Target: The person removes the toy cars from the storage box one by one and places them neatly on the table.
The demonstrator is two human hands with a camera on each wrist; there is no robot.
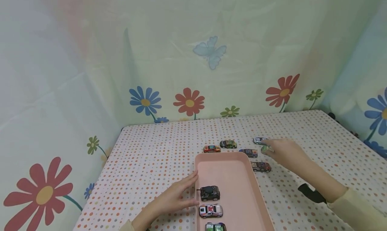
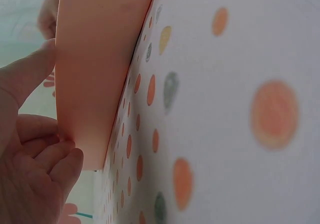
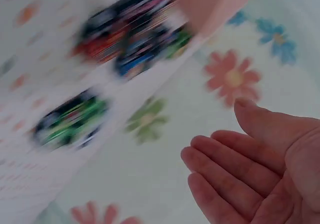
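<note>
We see the left hand (image 1: 176, 196) with its fingers spread and relaxed, touching the left side of the pink tray (image 1: 234, 180) without clasping it. The right hand (image 1: 285, 152) is loose and empty, its fingers held out over a green car (image 1: 265, 149), near a white car (image 1: 259, 140). Inside the tray, along its left side, we find a black car (image 1: 210, 193), a white-and-red car (image 1: 210, 210) and a green-and-white car (image 1: 215, 227). Beyond the tray's far edge sit a red car (image 1: 211, 149) and a dark green car (image 1: 228, 144); a blue car (image 1: 248, 153) and a dark red car (image 1: 261, 166) lie by its far right corner on the dotted tablecloth (image 1: 157, 150).
</note>
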